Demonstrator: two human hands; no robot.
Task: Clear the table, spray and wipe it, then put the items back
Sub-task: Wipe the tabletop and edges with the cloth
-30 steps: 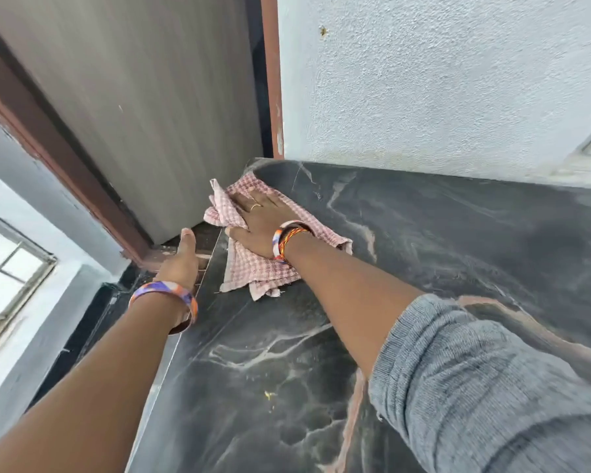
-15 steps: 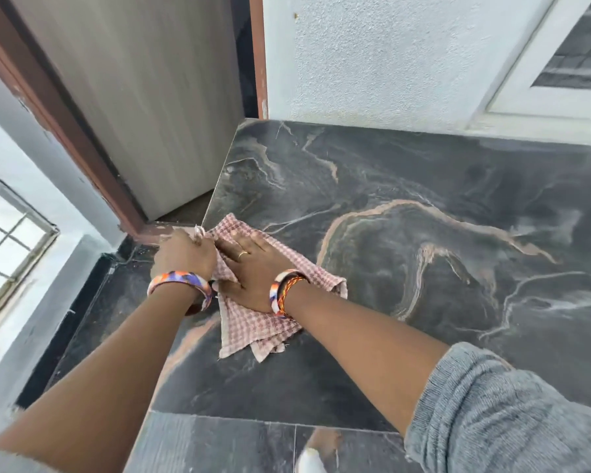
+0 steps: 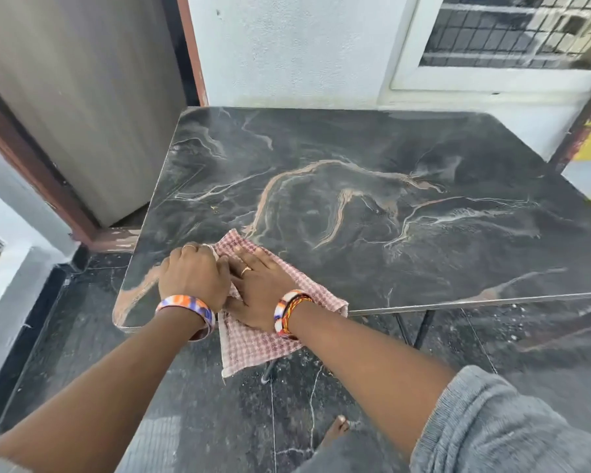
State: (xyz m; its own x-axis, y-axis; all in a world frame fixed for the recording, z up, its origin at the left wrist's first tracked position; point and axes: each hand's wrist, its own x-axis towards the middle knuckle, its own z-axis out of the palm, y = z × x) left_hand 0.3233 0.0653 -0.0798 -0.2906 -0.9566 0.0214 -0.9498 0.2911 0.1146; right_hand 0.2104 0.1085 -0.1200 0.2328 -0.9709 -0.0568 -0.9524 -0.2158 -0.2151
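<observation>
At the table edge, cloth under both hands; left hand, right hand.

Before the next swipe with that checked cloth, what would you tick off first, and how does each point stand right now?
1. Cloth lies on the table: not ok, its near part hangs over the near edge.
2. Right hand flat on the cloth: ok.
3. Left hand has a grip on the cloth: cannot tell; it is curled at the cloth's left edge, fingers hidden.
4. Table free of items in the wiping path: ok, none on the visible top.
5. Surface wet with spray: cannot tell, the marbled pattern hides it.
6. Bare foot clear of the table legs: ok.
</observation>
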